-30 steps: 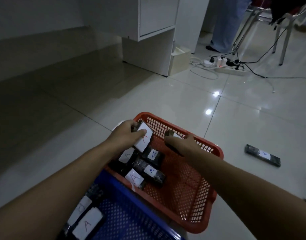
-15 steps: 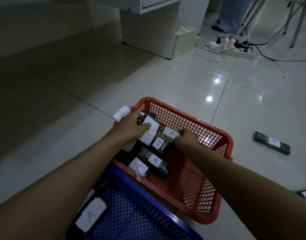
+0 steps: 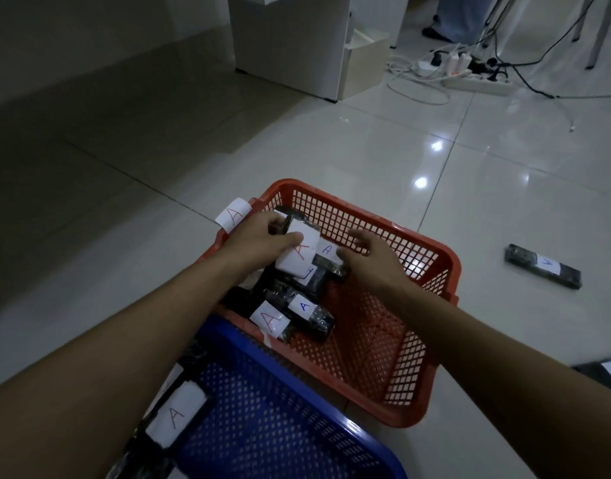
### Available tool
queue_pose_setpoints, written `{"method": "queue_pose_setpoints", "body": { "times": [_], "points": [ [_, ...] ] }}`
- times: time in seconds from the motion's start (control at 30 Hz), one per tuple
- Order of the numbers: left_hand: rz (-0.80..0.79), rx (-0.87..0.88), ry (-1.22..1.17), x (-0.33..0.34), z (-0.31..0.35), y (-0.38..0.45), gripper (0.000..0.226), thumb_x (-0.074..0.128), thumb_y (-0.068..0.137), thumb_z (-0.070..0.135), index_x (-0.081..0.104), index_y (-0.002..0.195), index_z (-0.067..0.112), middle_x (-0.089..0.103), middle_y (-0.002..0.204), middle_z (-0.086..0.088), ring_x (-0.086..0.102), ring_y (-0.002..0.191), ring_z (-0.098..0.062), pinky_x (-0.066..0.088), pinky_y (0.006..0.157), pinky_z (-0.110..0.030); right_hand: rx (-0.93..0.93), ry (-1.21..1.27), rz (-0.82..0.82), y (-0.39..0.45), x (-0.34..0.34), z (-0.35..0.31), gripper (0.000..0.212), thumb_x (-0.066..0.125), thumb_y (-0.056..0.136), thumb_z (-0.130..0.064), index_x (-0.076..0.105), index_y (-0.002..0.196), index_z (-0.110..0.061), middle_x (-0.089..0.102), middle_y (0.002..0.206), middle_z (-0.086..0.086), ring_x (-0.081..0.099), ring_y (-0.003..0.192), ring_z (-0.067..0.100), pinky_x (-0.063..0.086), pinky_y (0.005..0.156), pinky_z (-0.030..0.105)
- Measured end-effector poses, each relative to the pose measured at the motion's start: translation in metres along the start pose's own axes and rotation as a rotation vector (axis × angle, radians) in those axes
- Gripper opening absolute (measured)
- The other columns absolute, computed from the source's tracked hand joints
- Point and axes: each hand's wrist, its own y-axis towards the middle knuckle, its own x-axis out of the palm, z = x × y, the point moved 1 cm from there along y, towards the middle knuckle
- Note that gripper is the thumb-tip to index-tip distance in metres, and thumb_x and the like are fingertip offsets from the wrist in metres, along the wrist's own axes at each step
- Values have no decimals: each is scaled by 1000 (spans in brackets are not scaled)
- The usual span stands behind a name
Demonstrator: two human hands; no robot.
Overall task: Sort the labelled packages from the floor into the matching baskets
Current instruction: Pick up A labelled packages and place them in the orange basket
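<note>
An orange basket (image 3: 432,257) with a white A tag (image 3: 233,215) on its rim holds several black packages (image 3: 307,312) with white A labels. My left hand (image 3: 259,242) grips one package with a red A label (image 3: 297,254) over the basket's left side. My right hand (image 3: 369,261) hovers just to its right with relaxed fingers and holds nothing; a package with a blue A (image 3: 326,252) lies beside it. A blue basket (image 3: 297,426) stands nearer me, with A-labelled packages (image 3: 173,420) at its left. One more labelled package (image 3: 542,266) lies on the floor at right.
Glossy white floor tiles surround the baskets. A white cabinet (image 3: 290,43) stands at the back. A power strip with tangled cables (image 3: 476,77) lies at the back right, near chair legs and a person's legs (image 3: 452,19). A dark item (image 3: 604,373) shows at the right edge.
My right hand has let go of the blue-A package and lifted off to the right, fingers spread. My left hand still holds the red-A package. The camera tilted downward.
</note>
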Motion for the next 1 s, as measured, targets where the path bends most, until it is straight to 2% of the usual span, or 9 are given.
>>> {"method": "queue_pose_setpoints", "body": {
  "times": [0.07, 0.17, 0.33, 0.43, 0.6, 0.73, 0.83, 0.9, 1.0],
  "points": [
    [9, 9, -65, 1, 7, -3, 16, 66, 90, 24, 59, 104, 22, 67, 103, 2, 65, 88, -11, 55, 72, -26, -65, 62, -124, -8, -6, -10, 42, 55, 97, -34, 51, 137, -22, 56, 125, -6, 56, 110, 15, 50, 77, 25],
    [-30, 3, -87, 1, 17, -7, 11, 69, 88, 28, 63, 95, 22, 69, 100, 0, 66, 89, -13, 56, 74, -28, -48, 153, -315, -20, -14, -19, 28, 58, 96, -31, 55, 123, -26, 64, 117, -1, 65, 102, 19, 56, 89, 39],
    [-205, 44, 127, 10, 22, -21, 41, 64, 92, 30, 54, 130, 19, 68, 105, 0, 66, 94, -16, 57, 81, -33, 46, 128, -242, -32, -30, -12, 39, 65, 92, -19, 47, 127, -22, 65, 116, 11, 70, 91, 23, 62, 73, 35],
    [-242, 118, 318, 16, 18, -26, 50, 64, 91, 31, 48, 137, 21, 66, 118, -1, 64, 100, -17, 54, 85, -32, 141, -100, -187, -38, -35, -1, 49, 63, 94, -21, 37, 135, -24, 56, 132, 15, 69, 93, 26, 60, 59, 28],
    [-271, 159, 538, 15, 12, -26, 35, 65, 90, 30, 60, 122, 19, 65, 113, 1, 62, 98, -11, 54, 80, -26, 106, -255, -276, -42, -37, 0, 44, 62, 94, -22, 45, 134, -25, 53, 138, 9, 62, 109, 26, 60, 73, 31],
    [-288, 180, 578, 6, 9, -27, 23, 65, 90, 24, 64, 113, 21, 65, 112, 4, 61, 95, -5, 46, 69, -17, 35, -377, -532, -49, -36, -7, 38, 65, 91, -21, 55, 127, -20, 60, 123, 1, 58, 111, 18, 55, 79, 27],
    [-437, 141, 637, 4, 1, -31, 24, 62, 92, 25, 65, 116, 25, 64, 113, 7, 60, 96, -3, 46, 75, -20, 54, -606, -703, -56, -30, -1, 35, 60, 95, -23, 59, 130, -20, 60, 127, 2, 57, 109, 15, 52, 79, 24],
    [-506, 145, 675, 7, -3, -34, 27, 57, 96, 25, 63, 122, 27, 63, 116, 9, 59, 97, -2, 45, 77, -19, 61, -692, -720, -56, -28, 4, 34, 58, 96, -26, 60, 129, -19, 62, 127, 3, 59, 113, 18, 52, 90, 31],
    [-523, 177, 724, 14, -3, -36, 31, 54, 98, 25, 61, 127, 29, 54, 100, 13, 53, 90, 1, 41, 73, -18, 44, -691, -690, -59, -27, 6, 35, 58, 96, -23, 60, 131, -19, 60, 128, 2, 57, 117, 20, 51, 87, 26]
  ]
}}
